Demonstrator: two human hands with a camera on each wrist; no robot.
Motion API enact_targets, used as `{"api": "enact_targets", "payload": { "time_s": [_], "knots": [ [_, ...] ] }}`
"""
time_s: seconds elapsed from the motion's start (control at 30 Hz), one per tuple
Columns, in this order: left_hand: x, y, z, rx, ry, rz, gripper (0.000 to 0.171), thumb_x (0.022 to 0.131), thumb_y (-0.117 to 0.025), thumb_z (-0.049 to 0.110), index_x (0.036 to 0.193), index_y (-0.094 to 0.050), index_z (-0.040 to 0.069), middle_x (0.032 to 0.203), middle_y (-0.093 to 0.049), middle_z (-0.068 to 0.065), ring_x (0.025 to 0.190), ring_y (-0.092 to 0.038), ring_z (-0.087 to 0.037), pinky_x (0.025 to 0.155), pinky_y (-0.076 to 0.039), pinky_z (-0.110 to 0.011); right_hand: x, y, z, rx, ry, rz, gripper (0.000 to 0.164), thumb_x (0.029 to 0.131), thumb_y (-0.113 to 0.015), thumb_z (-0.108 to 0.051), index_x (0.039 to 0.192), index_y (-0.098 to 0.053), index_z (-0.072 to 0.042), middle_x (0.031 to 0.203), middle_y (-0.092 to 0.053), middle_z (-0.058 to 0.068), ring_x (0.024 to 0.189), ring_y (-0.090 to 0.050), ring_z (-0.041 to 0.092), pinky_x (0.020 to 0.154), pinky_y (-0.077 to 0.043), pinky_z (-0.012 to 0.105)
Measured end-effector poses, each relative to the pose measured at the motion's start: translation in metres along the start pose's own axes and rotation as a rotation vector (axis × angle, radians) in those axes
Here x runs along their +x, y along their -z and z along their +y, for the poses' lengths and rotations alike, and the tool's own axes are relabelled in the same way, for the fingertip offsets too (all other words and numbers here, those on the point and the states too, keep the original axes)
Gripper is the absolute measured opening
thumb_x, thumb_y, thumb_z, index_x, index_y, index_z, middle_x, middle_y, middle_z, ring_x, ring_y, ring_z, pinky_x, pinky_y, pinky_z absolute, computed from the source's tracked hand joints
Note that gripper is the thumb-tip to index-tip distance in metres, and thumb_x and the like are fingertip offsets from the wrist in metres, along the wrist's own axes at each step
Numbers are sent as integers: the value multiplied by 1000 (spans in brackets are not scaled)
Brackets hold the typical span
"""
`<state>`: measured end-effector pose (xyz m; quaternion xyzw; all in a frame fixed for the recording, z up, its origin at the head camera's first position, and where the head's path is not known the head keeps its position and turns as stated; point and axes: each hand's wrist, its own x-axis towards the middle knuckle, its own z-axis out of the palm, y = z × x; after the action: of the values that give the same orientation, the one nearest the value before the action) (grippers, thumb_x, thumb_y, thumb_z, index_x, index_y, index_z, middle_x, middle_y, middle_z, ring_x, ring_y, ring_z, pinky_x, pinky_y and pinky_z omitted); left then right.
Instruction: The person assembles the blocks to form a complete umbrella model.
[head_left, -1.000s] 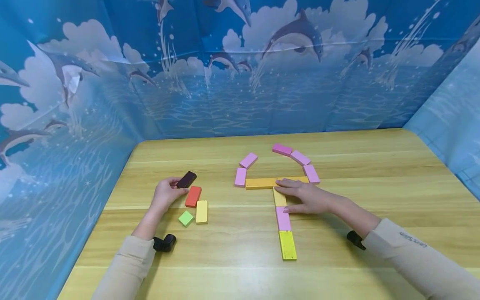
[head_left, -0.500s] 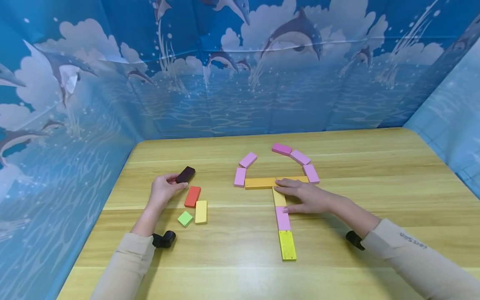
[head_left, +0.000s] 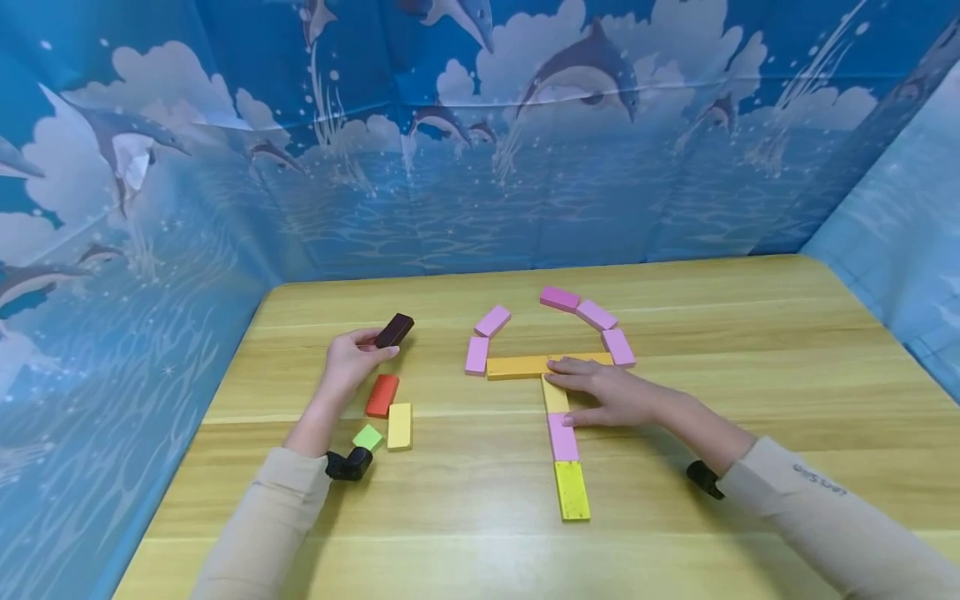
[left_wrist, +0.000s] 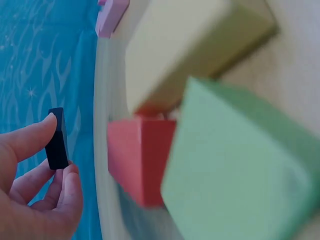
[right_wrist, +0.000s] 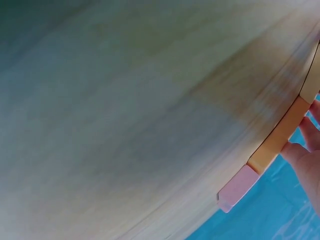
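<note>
My left hand (head_left: 351, 362) pinches a dark brown block (head_left: 395, 331) between thumb and fingers, raised and tilted, beyond the red block (head_left: 382, 396). The left wrist view shows the same dark block (left_wrist: 58, 140) standing on edge between thumb and fingertips. My right hand (head_left: 609, 392) rests with extended fingers on the orange strip (head_left: 516, 367) and the stem below it. That stem runs toward me: a pale yellow block (head_left: 555, 398), a pink block (head_left: 562, 437), then a bright yellow block (head_left: 572, 492). Above the strip, several pink blocks (head_left: 596, 314) form a broken arch.
Left of the stem lie a loose pale yellow block (head_left: 400, 427) and a small green block (head_left: 367, 438), which looms large in the left wrist view. A dolphin-printed blue curtain (head_left: 480, 208) encloses the wooden table (head_left: 465, 550) at the back and sides.
My left hand has carried the dark block away from beside the red block, farther back and to the right. My right hand has stayed where it was.
</note>
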<state>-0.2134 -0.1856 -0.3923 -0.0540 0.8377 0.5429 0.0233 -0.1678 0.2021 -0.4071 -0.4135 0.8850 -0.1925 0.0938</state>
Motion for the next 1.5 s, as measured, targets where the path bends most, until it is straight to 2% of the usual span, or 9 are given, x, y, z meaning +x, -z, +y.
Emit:
{"api": "enact_targets", "payload": {
  "time_s": [0.27, 0.5, 0.7, 1.23, 1.5],
  "knots": [
    [5, -22, 13, -46, -3, -39, 46, 78, -74, 6, 121, -60, -1, 107, -57, -17, 90, -50, -19, 65, -43, -18, 2, -1, -1, -10, 6, -5, 66, 88, -63, -38, 138, -43, -2, 145, -34, 19, 134, -29, 36, 103, -30, 51],
    [13, -39, 17, -63, -55, -34, 46, 75, -76, 6, 118, -63, -1, 102, -61, -17, 87, -53, -19, 66, -44, -20, 3, 0, -1, -11, 4, -7, 66, 88, -62, -39, 138, -43, -2, 146, -34, 18, 134, -29, 36, 103, -30, 51],
    [16, -52, 21, -91, -74, -59, 44, 74, -77, 6, 115, -63, -1, 105, -61, -16, 92, -56, -22, 71, -47, -23, 3, -1, 0, -10, 5, -10, 66, 87, -63, -39, 138, -44, -2, 145, -34, 18, 134, -29, 35, 103, -30, 50],
    [24, -88, 30, -73, -122, -80, 44, 73, -77, 4, 115, -63, -2, 104, -62, -17, 91, -57, -24, 81, -48, -32, 3, -5, -2, 7, 11, -21, 66, 88, -62, -39, 138, -44, -1, 145, -35, 19, 134, -29, 36, 103, -30, 50],
    [32, -113, 36, -34, -197, -83, 41, 72, -78, 8, 111, -66, -2, 100, -65, -16, 88, -60, -24, 79, -49, -31, 1, 1, 0, -13, 3, 2, 65, 86, -65, -37, 137, -45, -1, 145, -36, 18, 133, -30, 36, 103, -31, 50]
  ]
}}
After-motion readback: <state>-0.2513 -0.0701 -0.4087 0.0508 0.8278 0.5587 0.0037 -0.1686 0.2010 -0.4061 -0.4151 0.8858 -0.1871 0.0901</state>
